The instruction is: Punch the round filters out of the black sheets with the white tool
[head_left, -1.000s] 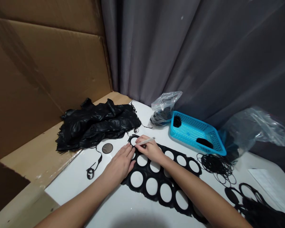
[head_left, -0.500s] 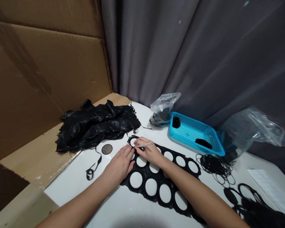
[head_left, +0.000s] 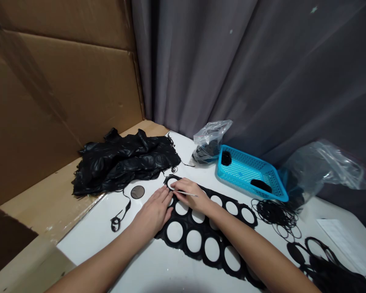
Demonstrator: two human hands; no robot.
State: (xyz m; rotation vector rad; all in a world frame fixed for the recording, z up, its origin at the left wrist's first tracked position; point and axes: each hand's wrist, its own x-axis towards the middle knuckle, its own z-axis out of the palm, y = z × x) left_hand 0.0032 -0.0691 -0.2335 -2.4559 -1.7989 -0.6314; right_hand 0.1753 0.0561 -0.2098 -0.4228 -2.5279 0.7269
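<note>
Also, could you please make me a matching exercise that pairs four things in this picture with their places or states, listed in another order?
Column 1
1. Left hand
2. Right hand
3. Blue plastic basket
4. Round mesh disc

Column 2
A. Has a black coil and a black oval bundle inside
B. Lies flat on the white tabletop, near the crumpled black pile
C. Holds a thin white tool
D. Is laid at the edge of the perforated black sheet, holding no tool

Pairs: 1-D, 2-C, 3-A, 4-B
</note>
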